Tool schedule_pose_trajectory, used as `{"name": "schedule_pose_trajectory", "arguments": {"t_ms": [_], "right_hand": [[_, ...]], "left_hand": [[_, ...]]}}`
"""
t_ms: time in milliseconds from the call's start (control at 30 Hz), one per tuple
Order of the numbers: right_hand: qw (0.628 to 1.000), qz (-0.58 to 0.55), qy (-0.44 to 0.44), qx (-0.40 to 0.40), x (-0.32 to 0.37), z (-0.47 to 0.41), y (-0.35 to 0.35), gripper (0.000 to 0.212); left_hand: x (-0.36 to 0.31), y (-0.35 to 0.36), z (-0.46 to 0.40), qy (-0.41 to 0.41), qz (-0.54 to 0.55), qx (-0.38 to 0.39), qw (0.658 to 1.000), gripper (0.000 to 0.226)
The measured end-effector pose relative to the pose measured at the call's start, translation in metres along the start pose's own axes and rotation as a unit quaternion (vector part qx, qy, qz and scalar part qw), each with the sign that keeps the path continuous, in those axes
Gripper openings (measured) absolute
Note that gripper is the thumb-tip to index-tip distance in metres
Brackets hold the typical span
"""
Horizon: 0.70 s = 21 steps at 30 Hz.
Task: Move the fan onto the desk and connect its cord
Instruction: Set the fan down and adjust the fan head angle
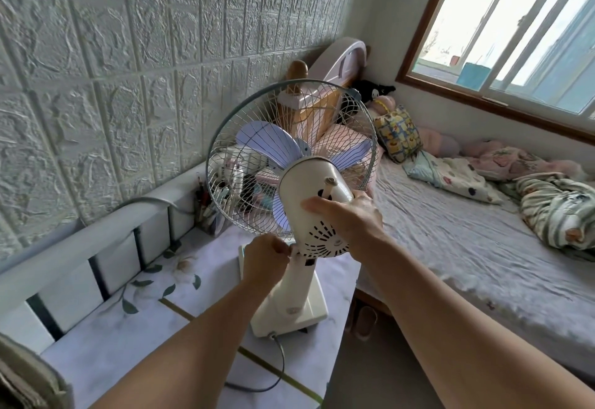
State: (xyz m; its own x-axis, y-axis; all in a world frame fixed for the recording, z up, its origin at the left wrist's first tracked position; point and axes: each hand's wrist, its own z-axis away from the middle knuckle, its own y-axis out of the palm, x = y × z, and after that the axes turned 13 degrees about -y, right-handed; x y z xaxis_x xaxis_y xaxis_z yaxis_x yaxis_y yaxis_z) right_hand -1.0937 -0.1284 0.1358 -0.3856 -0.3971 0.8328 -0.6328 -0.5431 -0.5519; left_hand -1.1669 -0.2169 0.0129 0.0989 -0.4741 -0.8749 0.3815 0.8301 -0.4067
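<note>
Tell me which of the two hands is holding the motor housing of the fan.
The right hand: it grips the fan at its motor housing, while the left hand pinches the neck joint below.

My left hand pinches with curled fingers, while my right hand spreads wide, thumb stretched leftward, both forearms extended.

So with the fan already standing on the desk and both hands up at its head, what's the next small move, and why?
Probably let go of the neck with the left hand and reach down for the cord. The fan already stands with its base on the desk, and the right hand holds the motor housing. The cord trails loose off the desk's front edge, its plug out of view.
</note>
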Motion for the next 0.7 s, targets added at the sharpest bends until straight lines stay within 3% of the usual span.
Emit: {"name": "schedule_pose_trajectory", "arguments": {"t_ms": [33, 100, 167, 233, 300, 367, 433, 467, 533, 600, 667, 700], "right_hand": [[1.000, 0.001, 0.000, 0.000, -0.001, 0.000, 0.000, 0.072], [1.000, 0.002, 0.000, 0.001, -0.001, -0.001, -0.001, 0.071], [1.000, -0.002, -0.001, 0.004, 0.000, -0.001, 0.000, 0.072], [1.000, -0.002, -0.001, 0.003, 0.000, -0.001, -0.001, 0.072], [1.000, -0.001, 0.000, 0.003, 0.001, -0.001, -0.002, 0.072], [1.000, -0.004, 0.002, 0.009, 0.001, 0.000, -0.002, 0.070], [1.000, -0.005, 0.000, 0.013, 0.001, 0.000, -0.002, 0.069], [1.000, -0.005, -0.002, 0.013, 0.001, 0.000, -0.002, 0.069], [1.000, -0.004, -0.002, 0.011, 0.001, 0.000, -0.002, 0.071], [1.000, -0.001, -0.001, 0.011, 0.001, -0.001, -0.001, 0.072], [1.000, 0.001, 0.002, 0.010, 0.000, -0.001, -0.001, 0.075], [1.000, 0.004, 0.002, 0.009, 0.000, -0.002, 0.000, 0.077]], "left_hand": [[-0.002, -0.003, 0.000, -0.093, 0.092, 0.060, 0.990, 0.011], [-0.009, -0.009, 0.002, -0.257, 0.230, 0.197, 0.918, 0.026], [-0.010, -0.008, 0.001, -0.281, 0.266, 0.252, 0.887, 0.029], [-0.009, 0.000, -0.001, -0.224, 0.254, 0.226, 0.914, 0.019], [-0.001, 0.007, -0.007, -0.078, 0.088, 0.115, 0.986, 0.024], [0.008, 0.009, -0.011, 0.083, -0.094, 0.004, 0.992, 0.025], [0.012, 0.007, -0.013, 0.136, -0.122, -0.015, 0.983, 0.022], [0.012, 0.006, -0.013, 0.108, -0.102, 0.006, 0.989, 0.021], [0.007, 0.001, -0.010, -0.034, 0.028, 0.116, 0.992, 0.017], [0.001, -0.007, -0.007, -0.211, 0.204, 0.254, 0.922, 0.005], [-0.005, -0.012, -0.010, -0.316, 0.312, 0.305, 0.843, 0.022], [-0.007, -0.013, -0.011, -0.339, 0.333, 0.306, 0.825, 0.032]]}}
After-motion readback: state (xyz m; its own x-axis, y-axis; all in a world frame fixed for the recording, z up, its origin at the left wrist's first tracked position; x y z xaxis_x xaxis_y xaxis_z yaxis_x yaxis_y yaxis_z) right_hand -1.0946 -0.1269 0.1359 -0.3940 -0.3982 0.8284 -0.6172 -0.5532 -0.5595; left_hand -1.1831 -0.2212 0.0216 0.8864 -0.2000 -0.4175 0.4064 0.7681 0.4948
